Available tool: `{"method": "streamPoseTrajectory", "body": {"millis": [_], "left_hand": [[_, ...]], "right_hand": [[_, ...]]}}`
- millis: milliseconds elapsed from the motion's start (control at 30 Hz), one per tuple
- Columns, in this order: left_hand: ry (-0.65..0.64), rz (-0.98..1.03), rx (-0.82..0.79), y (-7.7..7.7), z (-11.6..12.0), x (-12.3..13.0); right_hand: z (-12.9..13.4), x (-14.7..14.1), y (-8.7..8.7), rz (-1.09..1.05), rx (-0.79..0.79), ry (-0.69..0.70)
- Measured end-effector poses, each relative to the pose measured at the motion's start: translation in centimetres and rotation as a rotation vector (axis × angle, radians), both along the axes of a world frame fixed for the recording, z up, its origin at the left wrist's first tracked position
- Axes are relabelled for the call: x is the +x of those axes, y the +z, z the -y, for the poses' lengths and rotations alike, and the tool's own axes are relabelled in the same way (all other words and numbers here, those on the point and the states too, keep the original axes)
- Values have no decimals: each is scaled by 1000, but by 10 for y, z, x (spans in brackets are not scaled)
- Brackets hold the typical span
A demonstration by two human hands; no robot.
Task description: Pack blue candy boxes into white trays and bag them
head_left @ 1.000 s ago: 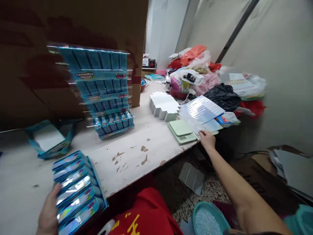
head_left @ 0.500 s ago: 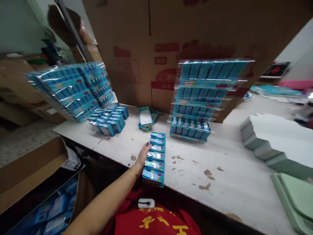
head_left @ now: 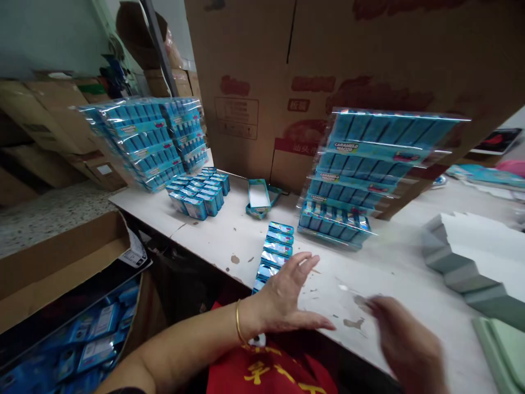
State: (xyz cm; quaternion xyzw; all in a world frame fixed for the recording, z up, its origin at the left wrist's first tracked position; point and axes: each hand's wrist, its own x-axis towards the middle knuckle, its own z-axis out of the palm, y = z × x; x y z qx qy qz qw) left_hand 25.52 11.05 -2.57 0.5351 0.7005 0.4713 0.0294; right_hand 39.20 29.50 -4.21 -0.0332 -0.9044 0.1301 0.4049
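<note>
My left hand (head_left: pixel 285 295) is open, thumb and fingers spread apart, over the front of a row of small blue boxes (head_left: pixel 278 248) on the table. It hides the near end of the row, and nothing shows in its grasp. To the right, my right hand (head_left: pixel 410 342) is smeared by motion, its fingers drawn together. A faint, clear, shiny film-like patch (head_left: pixel 346 288) appears by its fingertips, too blurred to name. Behind the row stands a stack of filled blue display trays (head_left: pixel 348 180) in clear wrap.
Small blue boxes (head_left: pixel 199 191) stand grouped at the left, before more wrapped trays (head_left: pixel 143 139). Shallow blue cartons (head_left: pixel 259 194) lie mid-table. A large cardboard box (head_left: pixel 246 60) rises behind. White zigzag-edged stacks (head_left: pixel 479 246) and a green lid (head_left: pixel 506 350) are rightward; an open carton (head_left: pixel 65 257) is lower left.
My left hand has let go of the row's left side and moved right, fingers spread. My right hand has come into view at the lower right. The view has turned slightly left.
</note>
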Motion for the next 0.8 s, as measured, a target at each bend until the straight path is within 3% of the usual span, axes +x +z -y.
{"method": "streamPoseTrajectory", "body": {"millis": [67,133,233,400,533,700,800], "left_hand": [[50,-77,7,-2,6,5],[154,-75,-5,-5,17,3],[295,-60,-27,-7,35,-2],[453,-77,-50,-7,57,-3],[490,-98,-136,-12,66,-8],[444,-224,-120,-29,65,-3],[497,-274,-116,-39,65,2]], "right_hand": [[28,-26,3,10,67,207],[53,-51,6,-11,122,314],[77,-75,9,-42,270,264],[91,-89,15,-8,458,261],[99,-92,13,-6,457,318],[104,-84,3,7,398,329],[105,-82,4,43,355,310]]}}
